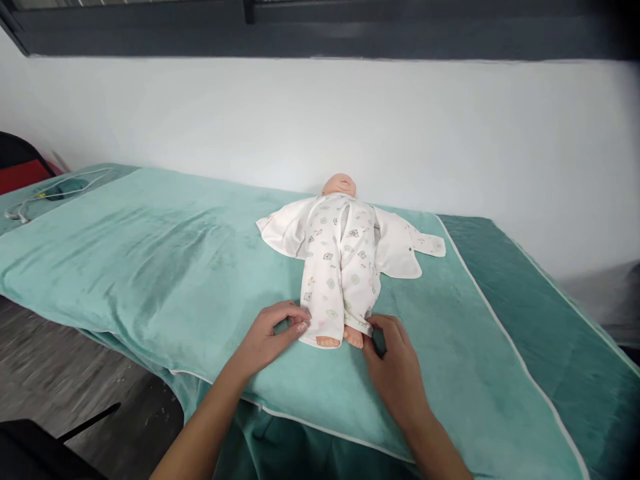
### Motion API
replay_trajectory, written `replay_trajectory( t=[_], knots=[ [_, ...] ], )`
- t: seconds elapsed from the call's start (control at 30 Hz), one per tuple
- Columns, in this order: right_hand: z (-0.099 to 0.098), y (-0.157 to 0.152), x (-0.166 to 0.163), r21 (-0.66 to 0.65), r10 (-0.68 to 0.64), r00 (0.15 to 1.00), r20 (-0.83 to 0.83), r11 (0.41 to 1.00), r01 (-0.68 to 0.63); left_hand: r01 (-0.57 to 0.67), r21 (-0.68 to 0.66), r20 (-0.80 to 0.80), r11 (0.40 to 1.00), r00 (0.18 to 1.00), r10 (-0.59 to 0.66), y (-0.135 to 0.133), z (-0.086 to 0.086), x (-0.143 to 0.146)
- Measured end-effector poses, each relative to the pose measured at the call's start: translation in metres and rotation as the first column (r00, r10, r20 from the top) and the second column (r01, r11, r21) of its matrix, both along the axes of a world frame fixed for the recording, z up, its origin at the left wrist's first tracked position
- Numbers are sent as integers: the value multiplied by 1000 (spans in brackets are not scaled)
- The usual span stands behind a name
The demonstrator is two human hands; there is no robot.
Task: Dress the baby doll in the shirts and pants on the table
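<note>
A baby doll [339, 184] lies on the bed with its head toward the wall and its feet toward me. White printed baby pants [327, 267] cover its legs and reach up over its torso, with toes showing at both cuffs. A white baby jacket [399, 248] spreads out on both sides under the doll. At the left leg's hem, my left hand [273, 333] pinches the fabric between thumb and fingers. My right hand [396, 360] is closed on the other cuff, beside the doll's bare foot [353, 336].
A light green blanket [150, 267] covers the bed, over a darker green cover [530, 320] at right. White cords [65, 188] lie at the far left. Behind the bed rises a white wall [225, 127]; a black object [40, 453] stands at bottom left.
</note>
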State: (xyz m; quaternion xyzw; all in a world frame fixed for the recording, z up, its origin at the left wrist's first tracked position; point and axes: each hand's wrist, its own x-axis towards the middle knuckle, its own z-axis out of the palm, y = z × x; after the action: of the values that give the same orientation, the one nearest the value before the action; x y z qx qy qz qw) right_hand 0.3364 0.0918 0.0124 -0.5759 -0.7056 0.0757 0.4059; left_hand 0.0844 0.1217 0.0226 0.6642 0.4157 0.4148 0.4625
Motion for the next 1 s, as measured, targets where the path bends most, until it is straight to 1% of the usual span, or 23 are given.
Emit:
replay_trajectory(
  t=[0.07,0.17,0.23,0.3,0.37,0.47,0.53,0.57,0.6,0.67,0.73,0.83,0.93,1.0],
  knots=[
    [9,0,1,2,35,998,-52,999,-35,-40,-9,8,999,999,40,0,-1,0],
    [29,-10,3,44,149,982,-111,988,-145,-94,-41,60,995,994,96,1,-5,0],
    [42,-19,5,69,184,977,-106,982,-178,-105,-53,81,993,991,109,1,-6,-1],
    [50,-27,7,81,187,979,-83,980,-181,-111,-54,89,992,989,116,1,-7,-1],
    [52,-30,10,73,207,976,-65,977,-202,-115,-52,86,992,989,119,0,-6,0],
    [49,-25,18,6,292,954,-67,956,-292,-136,-68,76,988,987,141,1,-6,2],
    [50,-14,24,-53,310,946,-92,948,-315,-189,-101,94,977,976,198,6,-5,6],
    [51,-5,26,-79,292,950,-111,950,-301,-235,-113,114,965,962,248,10,-5,9],
    [54,6,26,-100,257,957,-135,957,-271,-289,-116,133,950,943,303,17,-4,13],
    [62,36,24,-127,154,968,-198,975,-181,-394,-81,167,915,900,403,37,0,21],
    [73,77,17,-120,41,959,-282,990,-78,-453,-15,176,891,876,448,65,6,32],
    [86,152,3,-74,-38,929,-368,997,11,-436,50,165,898,891,423,119,16,48],
    [93,226,-6,-56,-36,940,-340,998,18,-381,102,211,919,911,355,176,20,60],
    [93,265,-5,-87,2,948,-317,996,-32,-393,155,214,906,909,358,211,19,64]
  ],
)
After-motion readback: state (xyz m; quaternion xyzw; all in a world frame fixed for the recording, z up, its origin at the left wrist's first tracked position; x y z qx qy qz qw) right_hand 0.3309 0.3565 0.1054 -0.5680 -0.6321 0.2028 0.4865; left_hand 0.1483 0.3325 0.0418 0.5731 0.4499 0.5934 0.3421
